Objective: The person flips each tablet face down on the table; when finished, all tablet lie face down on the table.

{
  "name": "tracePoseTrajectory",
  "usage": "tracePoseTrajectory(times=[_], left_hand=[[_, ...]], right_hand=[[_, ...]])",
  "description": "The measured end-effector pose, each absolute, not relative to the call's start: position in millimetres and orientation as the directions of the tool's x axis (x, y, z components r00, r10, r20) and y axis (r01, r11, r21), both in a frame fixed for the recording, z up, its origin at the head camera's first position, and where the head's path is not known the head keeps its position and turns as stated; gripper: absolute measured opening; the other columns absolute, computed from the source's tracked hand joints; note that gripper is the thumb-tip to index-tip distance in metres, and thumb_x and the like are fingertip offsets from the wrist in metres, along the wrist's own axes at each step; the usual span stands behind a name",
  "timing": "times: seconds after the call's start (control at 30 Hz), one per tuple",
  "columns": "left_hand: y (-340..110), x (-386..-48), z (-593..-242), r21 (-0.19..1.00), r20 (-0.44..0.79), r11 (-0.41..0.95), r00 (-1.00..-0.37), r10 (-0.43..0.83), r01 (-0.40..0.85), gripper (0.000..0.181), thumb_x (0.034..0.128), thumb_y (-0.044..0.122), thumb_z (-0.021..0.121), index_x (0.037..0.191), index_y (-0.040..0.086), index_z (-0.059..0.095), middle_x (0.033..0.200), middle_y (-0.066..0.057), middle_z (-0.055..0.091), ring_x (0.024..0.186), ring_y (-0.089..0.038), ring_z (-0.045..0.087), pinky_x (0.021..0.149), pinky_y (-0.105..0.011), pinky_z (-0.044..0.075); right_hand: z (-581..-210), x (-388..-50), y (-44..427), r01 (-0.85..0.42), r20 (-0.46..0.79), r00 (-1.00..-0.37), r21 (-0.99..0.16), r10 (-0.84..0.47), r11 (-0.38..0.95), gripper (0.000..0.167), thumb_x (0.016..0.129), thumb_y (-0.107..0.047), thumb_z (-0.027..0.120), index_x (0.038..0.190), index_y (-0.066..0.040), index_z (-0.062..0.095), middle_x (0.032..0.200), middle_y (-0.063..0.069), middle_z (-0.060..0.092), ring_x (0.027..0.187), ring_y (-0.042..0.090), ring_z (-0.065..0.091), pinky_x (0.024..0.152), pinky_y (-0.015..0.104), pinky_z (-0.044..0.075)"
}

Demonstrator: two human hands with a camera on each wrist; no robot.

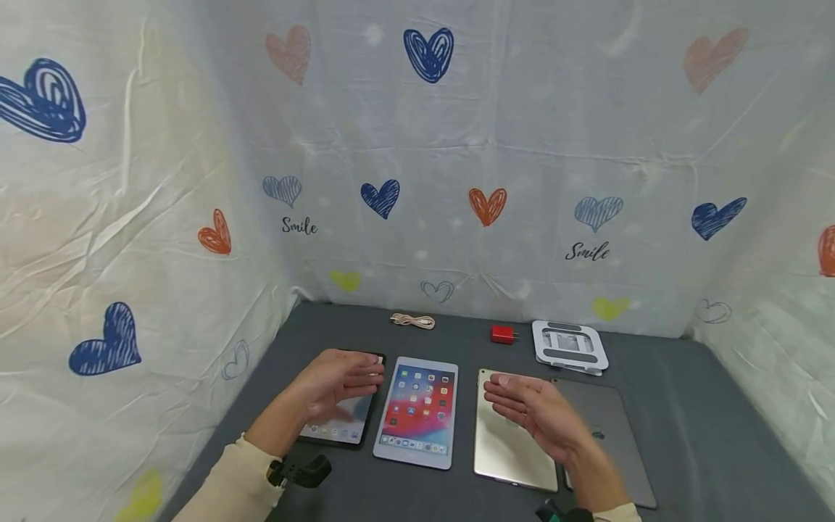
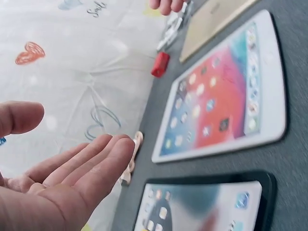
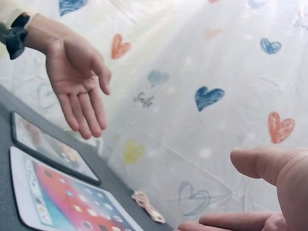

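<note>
My left hand [image 1: 339, 380] is held above the black-framed tablet [image 1: 339, 428] at the left, fingers extended and nothing in them; its screen is partly hidden by the hand. Beside that lies a white tablet [image 1: 417, 413] with a lit red and blue screen. Over the gold tablet [image 1: 512, 449], lying face down, is my right hand [image 1: 538, 413], fingers extended and holding nothing. A grey tablet [image 1: 609, 428] lies face down at the right, partly behind my right hand and wrist. In the right wrist view the left hand [image 3: 79, 82] shows its palm, raised off the tablets.
Along the back of the dark table [image 1: 685, 406] lie a coiled pale cable [image 1: 412, 320], a red plug adapter [image 1: 503, 334] and a folded white and grey stand [image 1: 570, 346]. White cloth [image 1: 391, 116] with printed hearts hangs behind and at both sides.
</note>
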State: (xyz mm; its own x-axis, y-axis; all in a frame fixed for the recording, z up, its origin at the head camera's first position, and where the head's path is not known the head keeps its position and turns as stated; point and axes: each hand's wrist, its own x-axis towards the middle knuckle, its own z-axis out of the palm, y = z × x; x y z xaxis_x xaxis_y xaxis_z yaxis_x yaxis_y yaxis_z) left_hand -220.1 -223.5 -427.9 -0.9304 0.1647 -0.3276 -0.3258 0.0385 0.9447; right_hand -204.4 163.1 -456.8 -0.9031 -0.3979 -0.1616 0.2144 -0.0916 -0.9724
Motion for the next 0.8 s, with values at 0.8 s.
tracePoseTrajectory(times=[0.8], left_hand=[[-213.1,-224.7,-471.5,0.909,-0.405,0.14,-0.91,0.084,-0.392,0.048,0.1045,0.017,0.068,0.14,-0.015,0.061,0.137,-0.034,0.07,0.119,-0.038,0.077,0.102,-0.05,0.066]], right_hand=[[-487.0,-207.4,111.0,0.404,-0.377,-0.856,-0.915,-0.353,0.0,0.067,0.113,-0.033,0.063,0.155,0.017,0.046,0.156,0.032,0.058,0.141,0.04,0.065,0.119,0.049,0.053]])
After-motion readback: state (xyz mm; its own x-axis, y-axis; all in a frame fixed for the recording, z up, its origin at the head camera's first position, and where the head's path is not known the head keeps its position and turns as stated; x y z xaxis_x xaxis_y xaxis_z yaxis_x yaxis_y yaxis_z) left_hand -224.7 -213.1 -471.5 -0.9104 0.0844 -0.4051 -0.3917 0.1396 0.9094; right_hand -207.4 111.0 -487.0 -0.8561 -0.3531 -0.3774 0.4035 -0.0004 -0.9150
